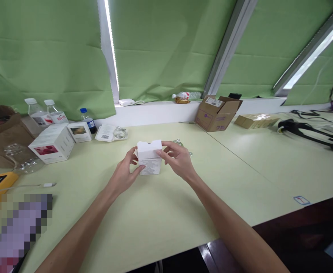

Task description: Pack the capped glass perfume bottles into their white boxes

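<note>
A small white box with printed text on its near side stands upright on the table, its top flap raised. My left hand grips the box's left side, with the thumb on the printed face. My right hand pinches the raised flap at its right edge between thumb and fingers. Just behind my right hand lies a clear, shiny glass-like item, partly hidden by the fingers. The inside of the box cannot be seen.
At the left stand white boxes, a dark drink bottle and a clear jar. A flattened white carton lies behind. An open cardboard box and a yellowish wrapped pack are at the back right, near a black frame.
</note>
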The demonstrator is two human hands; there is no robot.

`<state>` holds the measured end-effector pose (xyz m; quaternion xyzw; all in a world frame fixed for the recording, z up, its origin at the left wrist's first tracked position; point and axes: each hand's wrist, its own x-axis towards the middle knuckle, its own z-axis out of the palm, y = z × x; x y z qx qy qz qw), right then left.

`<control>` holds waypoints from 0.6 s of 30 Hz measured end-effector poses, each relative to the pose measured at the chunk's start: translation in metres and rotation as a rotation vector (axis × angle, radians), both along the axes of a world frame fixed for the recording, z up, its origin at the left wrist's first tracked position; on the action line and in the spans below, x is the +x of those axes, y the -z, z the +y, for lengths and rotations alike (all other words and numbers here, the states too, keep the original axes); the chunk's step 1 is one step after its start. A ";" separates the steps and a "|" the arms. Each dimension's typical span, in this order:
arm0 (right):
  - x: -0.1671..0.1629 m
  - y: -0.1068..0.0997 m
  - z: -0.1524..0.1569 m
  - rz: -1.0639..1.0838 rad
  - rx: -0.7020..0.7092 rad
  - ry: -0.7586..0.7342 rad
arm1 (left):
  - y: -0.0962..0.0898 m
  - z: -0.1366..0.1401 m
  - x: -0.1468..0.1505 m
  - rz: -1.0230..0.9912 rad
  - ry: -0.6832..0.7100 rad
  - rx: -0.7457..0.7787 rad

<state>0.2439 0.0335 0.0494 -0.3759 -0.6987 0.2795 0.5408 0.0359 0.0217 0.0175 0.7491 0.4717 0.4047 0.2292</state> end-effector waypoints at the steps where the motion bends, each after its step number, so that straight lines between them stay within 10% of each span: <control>1: 0.000 0.000 0.000 0.009 0.004 0.001 | 0.000 0.000 0.000 0.005 -0.002 -0.005; 18: 0.000 -0.004 -0.004 -0.060 0.122 0.025 | 0.000 0.000 0.001 0.013 -0.010 0.007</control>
